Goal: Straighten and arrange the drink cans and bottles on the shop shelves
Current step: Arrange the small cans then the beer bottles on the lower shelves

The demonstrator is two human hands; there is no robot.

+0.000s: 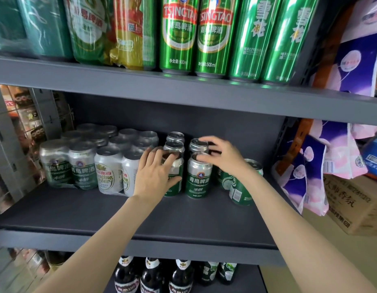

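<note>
The scene is a dark grey metal shop shelf unit. The middle shelf (98,210) has a flat dark board, and most of its front part is bare. On the upper shelf (183,89) stand tall green Tsingtao cans (178,34) and, to the right of them, other tall green cans (274,39). Below, on the lowest level, the tops of dark beer bottles (151,275) are visible. At the right side hang pink and purple packages (306,170), with a cardboard box (352,206) under them.

On the middle shelf, at the left, are shrink-wrapped packs of silver and green cans (82,161). Beside them stand loose small cans in short rows going to the back.

The left hand (156,172) is curled around the front can of the left row (175,176), with the fingers over its rim and the thumb on its side. The right hand (221,155) lies with bent fingers on the tops of the right row; its fingertips touch the lid of the front Tsingtao can (199,176), but whether it really grips I cannot tell. Under the right wrist stands a darker green can (242,185), just beside this row.
</note>
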